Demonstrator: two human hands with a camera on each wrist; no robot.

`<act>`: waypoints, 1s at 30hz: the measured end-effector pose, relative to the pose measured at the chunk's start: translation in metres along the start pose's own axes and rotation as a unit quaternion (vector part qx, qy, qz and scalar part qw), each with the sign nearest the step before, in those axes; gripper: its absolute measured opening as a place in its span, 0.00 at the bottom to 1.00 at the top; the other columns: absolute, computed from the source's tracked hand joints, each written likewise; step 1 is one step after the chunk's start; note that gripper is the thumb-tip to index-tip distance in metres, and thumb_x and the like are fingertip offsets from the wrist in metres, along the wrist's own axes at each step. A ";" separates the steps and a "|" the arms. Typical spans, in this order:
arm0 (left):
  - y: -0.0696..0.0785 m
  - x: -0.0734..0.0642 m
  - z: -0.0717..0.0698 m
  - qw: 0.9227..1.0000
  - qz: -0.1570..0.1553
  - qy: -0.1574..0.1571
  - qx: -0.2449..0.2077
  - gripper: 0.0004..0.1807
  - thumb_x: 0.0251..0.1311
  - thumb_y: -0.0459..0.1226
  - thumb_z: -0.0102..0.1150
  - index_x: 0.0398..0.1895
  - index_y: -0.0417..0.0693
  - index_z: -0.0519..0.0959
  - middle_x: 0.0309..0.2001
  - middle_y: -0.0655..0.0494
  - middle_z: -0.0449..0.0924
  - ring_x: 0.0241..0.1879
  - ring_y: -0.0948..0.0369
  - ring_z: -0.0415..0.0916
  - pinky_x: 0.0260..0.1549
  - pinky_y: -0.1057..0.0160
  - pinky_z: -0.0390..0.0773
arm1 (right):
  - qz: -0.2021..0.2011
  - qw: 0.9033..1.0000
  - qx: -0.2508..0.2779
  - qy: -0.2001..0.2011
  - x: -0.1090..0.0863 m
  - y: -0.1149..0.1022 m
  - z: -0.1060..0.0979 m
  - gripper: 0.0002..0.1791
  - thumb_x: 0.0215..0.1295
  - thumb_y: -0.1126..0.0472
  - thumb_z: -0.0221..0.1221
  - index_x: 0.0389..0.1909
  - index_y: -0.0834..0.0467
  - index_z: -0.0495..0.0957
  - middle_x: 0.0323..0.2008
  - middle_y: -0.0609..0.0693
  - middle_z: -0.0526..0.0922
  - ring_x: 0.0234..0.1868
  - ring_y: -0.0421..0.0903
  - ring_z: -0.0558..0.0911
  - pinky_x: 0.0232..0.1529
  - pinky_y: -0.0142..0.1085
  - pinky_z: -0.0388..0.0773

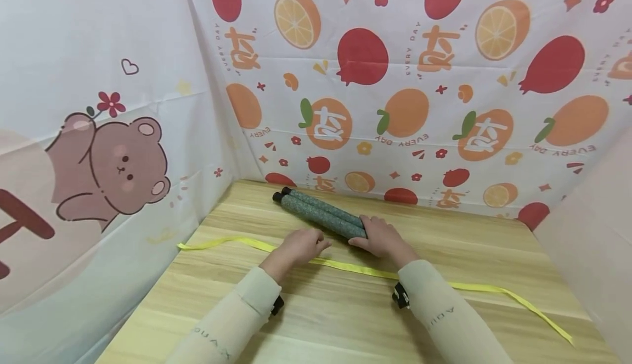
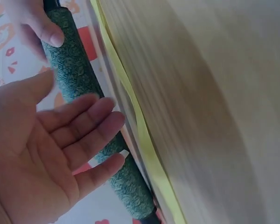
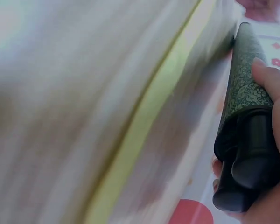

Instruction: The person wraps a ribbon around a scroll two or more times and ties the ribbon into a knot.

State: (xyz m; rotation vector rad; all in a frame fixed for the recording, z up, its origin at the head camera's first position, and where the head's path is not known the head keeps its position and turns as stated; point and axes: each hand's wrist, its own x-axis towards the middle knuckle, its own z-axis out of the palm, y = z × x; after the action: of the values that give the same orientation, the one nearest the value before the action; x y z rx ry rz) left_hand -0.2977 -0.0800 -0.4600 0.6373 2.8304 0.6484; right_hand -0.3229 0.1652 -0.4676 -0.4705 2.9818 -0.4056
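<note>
A dark green patterned scroll (image 1: 321,214), in two rolls side by side with black end knobs, lies slantwise at the back of the table. My right hand (image 1: 382,238) grips it near its right end; in the right wrist view the thumb rests on the roll (image 3: 245,79) above the black knobs (image 3: 254,168). My left hand (image 1: 298,247) is just in front of the scroll, holding nothing, with loosely bent fingers (image 2: 86,140) in the left wrist view. A long yellow ribbon (image 1: 345,266) runs across the table under my forearms, in front of the scroll.
The wood-grain table (image 1: 326,320) ends at a fruit-print cloth (image 1: 415,67) hung behind it. A bear-print cloth (image 1: 123,161) hangs along the left side, and a pale cloth (image 1: 597,232) closes off the right. A black strap device sits at each wrist.
</note>
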 end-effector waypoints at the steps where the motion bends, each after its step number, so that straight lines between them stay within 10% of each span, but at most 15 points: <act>1: 0.001 0.001 0.001 1.000 -0.010 0.008 -0.004 0.25 0.72 0.56 0.46 0.34 0.48 0.83 0.23 0.60 0.76 0.25 0.61 0.74 0.30 0.58 0.75 | 0.001 1.000 0.002 0.006 -0.003 0.000 0.000 0.47 0.62 0.31 0.58 0.74 0.56 0.60 0.64 0.60 0.72 0.64 0.58 0.71 0.64 0.58 0.66; 9: 0.007 0.003 0.004 0.994 -0.081 0.060 -0.037 0.46 0.68 0.68 0.31 0.56 0.36 0.77 0.51 0.42 0.82 0.51 0.46 0.80 0.49 0.46 0.78 | 0.000 0.995 0.091 0.049 -0.029 -0.003 0.009 0.48 0.59 0.29 0.58 0.73 0.55 0.62 0.65 0.58 0.72 0.63 0.57 0.73 0.61 0.56 0.71; 14: 0.008 0.007 0.005 0.971 -0.089 0.102 -0.197 0.49 0.66 0.71 0.27 0.48 0.34 0.76 0.35 0.44 0.81 0.32 0.53 0.79 0.33 0.52 0.78 | -0.005 0.974 0.216 0.067 -0.044 -0.015 0.012 0.44 0.60 0.30 0.58 0.70 0.53 0.65 0.60 0.53 0.76 0.57 0.50 0.76 0.57 0.53 0.74; 17: 0.011 0.013 0.003 0.916 -0.076 0.125 -0.373 0.44 0.68 0.68 0.35 0.51 0.33 0.73 0.35 0.41 0.80 0.29 0.56 0.78 0.33 0.52 0.80 | -0.007 0.962 0.264 0.070 -0.054 -0.024 0.013 0.41 0.61 0.30 0.57 0.69 0.51 0.66 0.58 0.50 0.77 0.54 0.48 0.77 0.55 0.51 0.75; 23: 0.024 0.021 -0.004 0.746 -0.087 0.154 -0.642 0.37 0.68 0.55 0.53 0.67 0.37 0.62 0.59 0.40 0.73 0.54 0.51 0.77 0.55 0.49 0.76 | -0.008 0.963 0.242 0.119 -0.073 -0.044 0.015 0.40 0.62 0.33 0.59 0.68 0.53 0.66 0.58 0.51 0.77 0.54 0.48 0.77 0.54 0.50 0.75; 27: 0.032 0.024 -0.006 0.638 -0.092 0.199 -0.739 0.28 0.66 0.47 0.60 0.61 0.41 0.66 0.53 0.48 0.76 0.52 0.56 0.76 0.55 0.56 0.75 | -0.014 0.968 0.181 0.173 -0.087 -0.057 0.019 0.43 0.60 0.35 0.62 0.68 0.58 0.66 0.55 0.55 0.78 0.52 0.50 0.77 0.51 0.49 0.76; 30: 0.035 0.026 -0.007 0.590 -0.094 0.229 -0.768 0.22 0.64 0.45 0.64 0.54 0.42 0.72 0.42 0.51 0.82 0.43 0.58 0.79 0.50 0.58 0.77 | -0.025 0.969 0.118 0.214 -0.098 -0.063 0.023 0.45 0.58 0.34 0.63 0.67 0.61 0.66 0.51 0.57 0.77 0.48 0.50 0.76 0.46 0.47 0.77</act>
State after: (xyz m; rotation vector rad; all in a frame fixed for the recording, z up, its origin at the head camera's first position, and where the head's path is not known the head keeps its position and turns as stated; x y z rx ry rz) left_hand -0.3099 -0.0427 -0.4403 -0.2416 1.3436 2.7905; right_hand -0.2084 0.1325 -0.4675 -0.4851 3.2633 -0.9700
